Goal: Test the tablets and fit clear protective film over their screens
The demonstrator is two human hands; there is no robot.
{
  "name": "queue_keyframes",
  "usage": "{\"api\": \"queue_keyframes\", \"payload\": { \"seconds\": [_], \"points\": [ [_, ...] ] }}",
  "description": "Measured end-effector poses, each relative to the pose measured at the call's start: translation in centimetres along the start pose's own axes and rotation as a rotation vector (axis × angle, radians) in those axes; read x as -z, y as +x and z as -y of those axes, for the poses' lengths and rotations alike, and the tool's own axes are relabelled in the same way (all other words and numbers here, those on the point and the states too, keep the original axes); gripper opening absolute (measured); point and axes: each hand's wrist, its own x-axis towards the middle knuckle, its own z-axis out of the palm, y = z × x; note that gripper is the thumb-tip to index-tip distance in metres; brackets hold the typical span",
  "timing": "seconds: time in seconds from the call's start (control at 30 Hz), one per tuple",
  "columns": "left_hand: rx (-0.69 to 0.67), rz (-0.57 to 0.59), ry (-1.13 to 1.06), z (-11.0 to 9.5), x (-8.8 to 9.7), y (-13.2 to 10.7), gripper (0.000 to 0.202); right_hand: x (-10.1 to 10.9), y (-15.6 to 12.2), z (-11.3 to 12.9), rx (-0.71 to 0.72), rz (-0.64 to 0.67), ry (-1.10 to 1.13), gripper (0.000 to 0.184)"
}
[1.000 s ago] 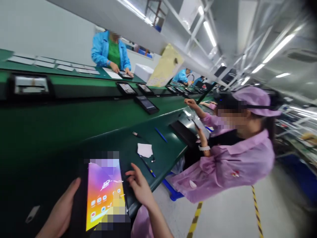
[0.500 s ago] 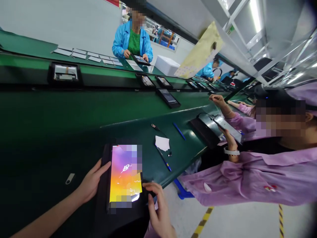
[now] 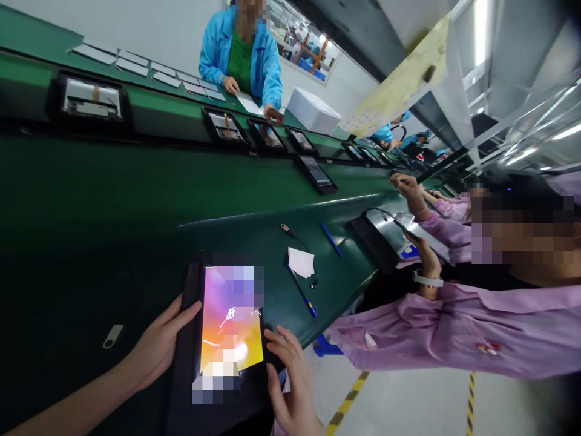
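A black tablet [image 3: 229, 327] with a lit purple-to-orange screen lies on the green bench in front of me. My left hand [image 3: 158, 345] grips its left edge, fingers curled against the frame. At the tablet's lower right corner my right hand [image 3: 288, 375] rests with fingers spread, fingertips touching the edge of the screen.
A white cloth [image 3: 301, 261], a blue pen [image 3: 303, 293], a second pen [image 3: 331, 239] and a small cable [image 3: 290, 232] lie right of the tablet. Several tablets [image 3: 318, 172] ride the green conveyor [image 3: 136, 181]. A person in a pink sleeve [image 3: 431, 315] works close on my right; a person in blue [image 3: 240, 54] stands opposite.
The view swung left and down. My right hand slid from the tablet's right edge to its lower right corner, and the home-screen icons gave way to plain wallpaper.
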Motion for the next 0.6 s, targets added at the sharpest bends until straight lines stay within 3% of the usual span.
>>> {"api": "queue_keyframes", "payload": {
  "seconds": [0.23,0.4,0.6],
  "points": [
    [0.043,0.031,0.012,0.4,0.8,0.4,0.067,-1.5,-2.4,0.3,0.011,-0.165,0.009,0.042],
    [0.057,0.054,0.000,0.3,0.7,0.5,0.071,-1.4,-2.3,1.1,0.138,-0.101,-0.091,0.029],
    [0.062,0.033,0.021,-0.2,0.1,0.1,0.077,-1.0,-1.6,1.3,0.166,-0.053,-0.186,0.025]
  ]
}}
